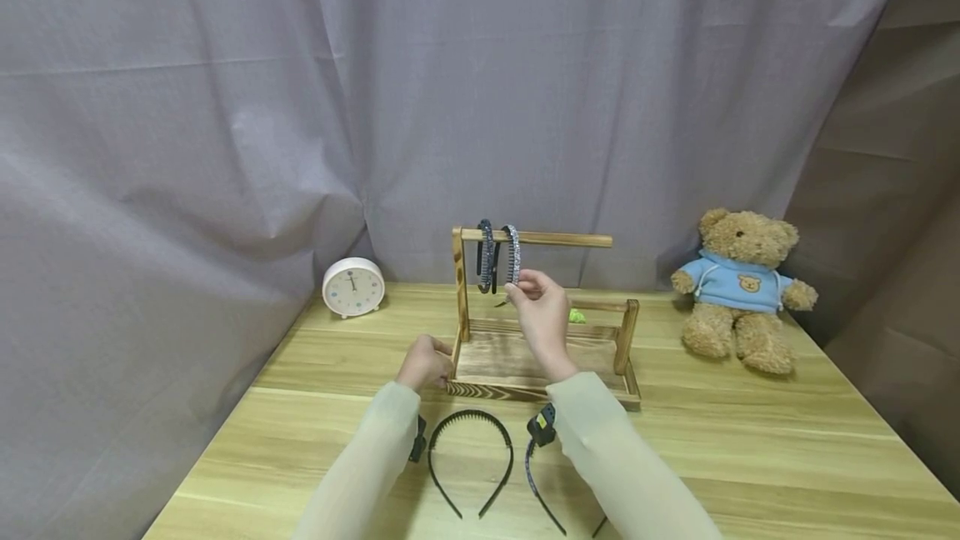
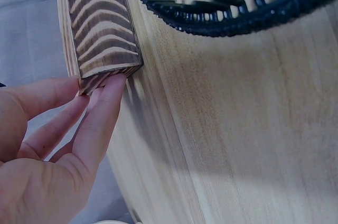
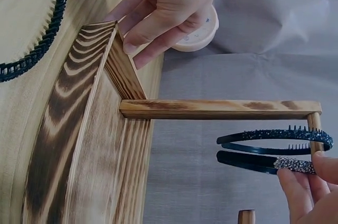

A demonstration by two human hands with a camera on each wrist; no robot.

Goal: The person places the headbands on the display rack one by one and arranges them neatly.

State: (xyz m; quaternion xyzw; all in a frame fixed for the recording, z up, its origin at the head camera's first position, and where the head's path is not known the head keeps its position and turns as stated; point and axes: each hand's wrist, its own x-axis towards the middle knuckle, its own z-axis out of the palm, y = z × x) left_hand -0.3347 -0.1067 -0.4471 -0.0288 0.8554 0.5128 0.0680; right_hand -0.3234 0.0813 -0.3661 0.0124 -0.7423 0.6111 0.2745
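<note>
A wooden rack (image 1: pixel 506 394) with a tray-like base and a raised bar stands on the table. My left hand (image 1: pixel 426 362) grips the base's left side near the front corner, with the thumb over the side wall in the right wrist view. On the bar hangs a dark glittery headband (image 1: pixel 486 261). Beside it, to the right, is a silver glittery headband (image 1: pixel 514 252), looped over the bar. My right hand (image 1: pixel 546 315) pinches its lower front end between thumb and fingers. In the right wrist view that silver headband (image 3: pixel 293 164) shows inner teeth poorly.
A black toothed headband (image 1: pixel 470 414) lies on the table in front of the rack. Right of it, another headband (image 1: pixel 531 477) is partly covered by the right forearm. A white clock (image 1: pixel 353 287) stands back left, a teddy bear (image 1: pixel 741 290) back right. A small green item (image 1: pixel 576 316) shows behind the rack.
</note>
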